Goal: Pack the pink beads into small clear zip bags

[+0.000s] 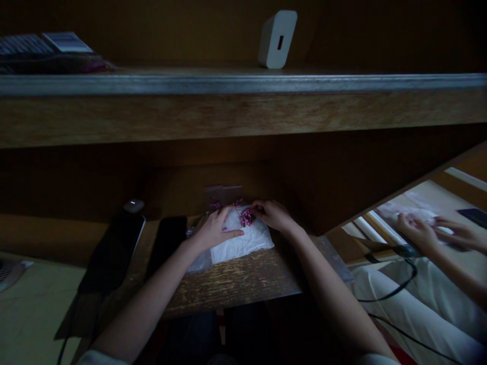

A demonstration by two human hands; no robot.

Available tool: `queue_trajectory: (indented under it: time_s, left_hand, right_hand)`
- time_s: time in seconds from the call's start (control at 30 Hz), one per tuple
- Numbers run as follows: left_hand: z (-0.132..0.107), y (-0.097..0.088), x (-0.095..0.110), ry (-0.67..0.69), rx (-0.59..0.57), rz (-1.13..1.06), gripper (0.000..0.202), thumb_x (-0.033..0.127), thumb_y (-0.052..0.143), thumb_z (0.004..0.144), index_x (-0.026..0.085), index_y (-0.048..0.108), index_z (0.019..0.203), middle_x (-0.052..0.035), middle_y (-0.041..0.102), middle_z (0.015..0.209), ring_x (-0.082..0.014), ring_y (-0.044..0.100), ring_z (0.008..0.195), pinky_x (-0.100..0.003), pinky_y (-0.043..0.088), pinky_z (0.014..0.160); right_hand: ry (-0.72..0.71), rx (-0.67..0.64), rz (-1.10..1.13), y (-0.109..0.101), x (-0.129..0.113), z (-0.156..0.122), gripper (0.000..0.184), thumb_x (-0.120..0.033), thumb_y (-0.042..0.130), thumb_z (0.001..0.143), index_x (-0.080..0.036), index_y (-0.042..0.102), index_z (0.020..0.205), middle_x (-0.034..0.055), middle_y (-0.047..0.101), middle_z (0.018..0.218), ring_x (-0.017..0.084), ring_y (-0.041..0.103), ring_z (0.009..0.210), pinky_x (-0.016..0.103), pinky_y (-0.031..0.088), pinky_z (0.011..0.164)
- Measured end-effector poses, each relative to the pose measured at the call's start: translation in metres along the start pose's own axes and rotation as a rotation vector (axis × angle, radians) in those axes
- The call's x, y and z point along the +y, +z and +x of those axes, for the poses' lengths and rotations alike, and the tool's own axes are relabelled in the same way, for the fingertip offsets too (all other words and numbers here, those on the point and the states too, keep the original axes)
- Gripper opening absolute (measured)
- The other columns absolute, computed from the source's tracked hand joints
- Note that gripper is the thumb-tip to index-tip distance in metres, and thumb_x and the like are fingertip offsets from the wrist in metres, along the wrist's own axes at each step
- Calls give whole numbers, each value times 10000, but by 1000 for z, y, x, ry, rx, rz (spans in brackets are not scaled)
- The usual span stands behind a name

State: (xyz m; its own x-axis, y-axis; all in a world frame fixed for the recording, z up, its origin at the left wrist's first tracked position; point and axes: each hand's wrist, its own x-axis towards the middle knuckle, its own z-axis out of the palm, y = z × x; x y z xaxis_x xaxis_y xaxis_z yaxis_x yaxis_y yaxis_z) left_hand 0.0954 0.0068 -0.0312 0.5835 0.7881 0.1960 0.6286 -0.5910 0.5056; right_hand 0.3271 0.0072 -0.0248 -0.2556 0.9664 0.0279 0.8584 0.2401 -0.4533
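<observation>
A white paper sheet lies on the worn wooden desk, and everything here is placed from it. On its far half sits a small heap of pink beads, with a few loose ones scattered just beyond the heap. The left hand rests flat on the sheet's left part, fingers released and spread, the index finger stretched out toward the middle of the sheet and stopping short of the heap. The right hand comes in over the sheet's far right corner, its fingers bent down and their tips touching the heap; the dim light hides whether they pinch any bead. Just behind the sheet, a clear plastic bag holds more pink bits. To the left of the sheet lies a dark phone, and further left a second black device. High above the sheet, a white box stands on the shelf. Well to the sheet's right, a mirror leans, showing a pair of hands.
</observation>
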Motion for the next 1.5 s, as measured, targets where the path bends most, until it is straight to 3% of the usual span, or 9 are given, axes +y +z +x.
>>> queue_trajectory:
  time_s: [0.17, 0.67, 0.93, 1.07, 1.23, 1.4, 1.5]
  left_hand:
    - [1, 0, 1, -9, -9, 1, 694, 586, 615, 720, 211, 426, 1272, -72, 610, 962, -224, 597, 798, -345, 479, 692]
    - [1, 0, 1, 2, 13, 19, 699, 565, 630, 716, 219, 417, 1285, -86, 613, 1043, -252, 601, 914, -358, 485, 738]
    - [1, 1, -2, 0, 14, 40, 681, 595, 620, 712, 221, 437, 1251, -91, 624, 1044, -265, 604, 945, -368, 487, 752]
    - [1, 2, -2, -2, 16, 25, 683, 589, 622, 717, 220, 425, 1257, -89, 623, 1047, -259, 607, 941, -369, 490, 757]
    - [1, 1, 0, 7, 4, 38, 684, 575, 620, 724, 211, 420, 1267, -112, 599, 1131, -271, 591, 991, -395, 485, 798]
    - [0, -1, 1, 8, 1, 63, 682, 597, 603, 729, 222, 419, 1267, -107, 608, 1102, -279, 600, 973, -396, 484, 787]
    - [1, -2, 1, 22, 8, 63, 663, 602, 600, 730, 219, 433, 1245, -110, 599, 1130, -283, 597, 987, -397, 483, 800]
  right_hand:
    - [18, 10, 13, -1, -2, 0, 186, -242, 490, 852, -216, 645, 951, 30, 699, 844, 135, 593, 674, 225, 351, 590]
    - [-18, 30, 86, 2, 5, 1, 156, -269, 503, 851, -216, 639, 905, 30, 687, 841, 137, 583, 678, 234, 358, 601]
    - [-150, 30, 615, -4, -16, -6, 257, -404, 517, 864, -163, 602, 894, 26, 622, 738, 132, 549, 639, 232, 408, 593]
    - [-192, -29, 683, -1, -27, -9, 303, -447, 533, 849, -159, 614, 895, 20, 605, 731, 121, 518, 618, 228, 412, 584]
    - [-183, 34, 574, -6, -16, -8, 286, -413, 503, 873, -161, 635, 905, 50, 661, 831, 147, 582, 712, 240, 430, 639]
    - [-36, 56, 154, -11, 6, -4, 205, -315, 509, 862, -211, 667, 939, 46, 707, 871, 160, 620, 720, 239, 399, 624]
    - [-27, 19, 25, -9, 9, -2, 205, -291, 504, 856, -227, 681, 937, 40, 713, 872, 158, 620, 708, 237, 379, 603]
